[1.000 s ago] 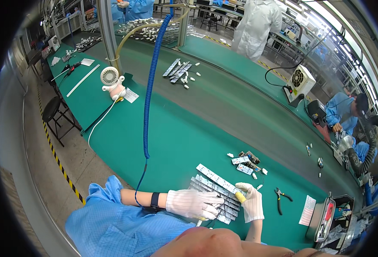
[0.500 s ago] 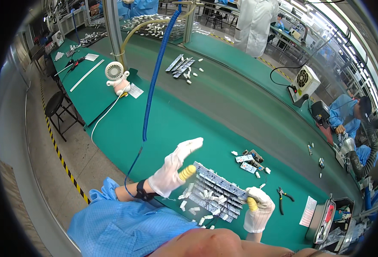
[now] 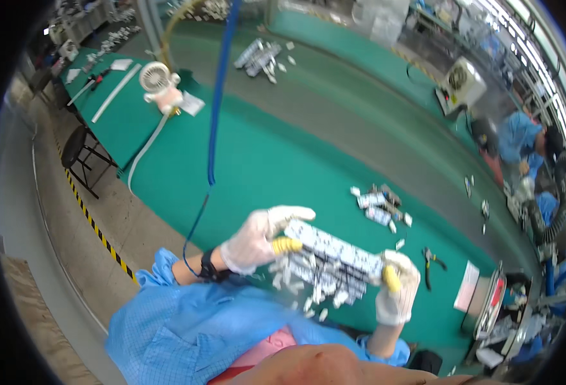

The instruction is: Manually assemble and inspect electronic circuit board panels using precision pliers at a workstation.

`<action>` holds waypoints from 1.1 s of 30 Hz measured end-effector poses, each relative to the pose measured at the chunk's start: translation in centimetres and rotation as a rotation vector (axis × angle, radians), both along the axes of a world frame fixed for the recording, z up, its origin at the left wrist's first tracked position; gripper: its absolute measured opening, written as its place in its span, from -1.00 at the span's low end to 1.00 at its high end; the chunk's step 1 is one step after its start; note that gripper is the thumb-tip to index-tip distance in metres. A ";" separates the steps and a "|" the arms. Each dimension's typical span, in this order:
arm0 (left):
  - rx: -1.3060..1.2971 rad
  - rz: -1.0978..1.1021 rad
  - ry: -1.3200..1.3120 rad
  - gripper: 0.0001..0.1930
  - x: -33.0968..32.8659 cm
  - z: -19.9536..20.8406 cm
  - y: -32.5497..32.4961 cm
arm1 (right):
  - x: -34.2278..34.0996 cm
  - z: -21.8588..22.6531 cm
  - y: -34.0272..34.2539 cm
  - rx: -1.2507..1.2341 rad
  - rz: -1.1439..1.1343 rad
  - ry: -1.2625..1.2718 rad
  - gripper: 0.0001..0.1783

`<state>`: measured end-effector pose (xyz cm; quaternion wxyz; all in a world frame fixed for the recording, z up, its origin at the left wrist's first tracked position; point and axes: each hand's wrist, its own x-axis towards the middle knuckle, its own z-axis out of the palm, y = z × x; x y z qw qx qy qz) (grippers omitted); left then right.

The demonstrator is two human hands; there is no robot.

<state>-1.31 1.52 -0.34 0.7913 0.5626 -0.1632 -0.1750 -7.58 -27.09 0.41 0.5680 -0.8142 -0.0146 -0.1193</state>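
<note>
A long white circuit board panel [image 3: 335, 249] is held across in front of me, blurred by motion. My left hand [image 3: 252, 240], in a white glove with a yellow thumb cover, grips its left end between thumb and fingers. At the other end, my right hand [image 3: 399, 292], gloved alike, closes on the panel with its yellow thumb on the near side. Beneath it lie more board strips [image 3: 354, 290] with dark wires and several small white connectors [image 3: 283, 276]. A strap with a blue cord circles my left wrist.
Small boards with brown parts [image 3: 379, 206] lie beyond my right hand. Yellow-and-black pliers [image 3: 430, 266] and a printed sheet [image 3: 467, 286] are farther right, beside a cluttered bin [image 3: 488, 314]. A coiled blue cord [image 3: 220, 102] hangs over the green mat. A small fan [image 3: 161, 86] stands far left.
My left hand, open and apart from the board before, now closes on its left end. The panel has come up off the strips below. The whole view has shifted slightly.
</note>
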 end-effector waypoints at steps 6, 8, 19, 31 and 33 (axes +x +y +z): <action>0.169 0.140 -0.140 -0.53 1.1 0.4 0.5 | 1.4 2.0 2.0 0.702 -0.009 0.179 -0.42; 0.272 0.185 -0.214 -0.56 1.8 0.1 0.3 | 1.5 2.2 1.8 0.704 -0.037 0.210 -0.44; 0.293 0.242 -0.275 -0.38 1.1 -0.4 0.3 | 0.7 2.3 1.3 0.535 -0.064 0.215 -0.53; 0.103 0.225 -0.100 -0.58 0.9 0.1 -0.1 | 0.7 2.0 1.4 0.641 -0.040 0.200 -0.57; 0.154 0.269 -0.011 -0.53 0.6 0.7 0.0 | 0.9 1.8 1.1 0.578 -0.016 0.231 -0.58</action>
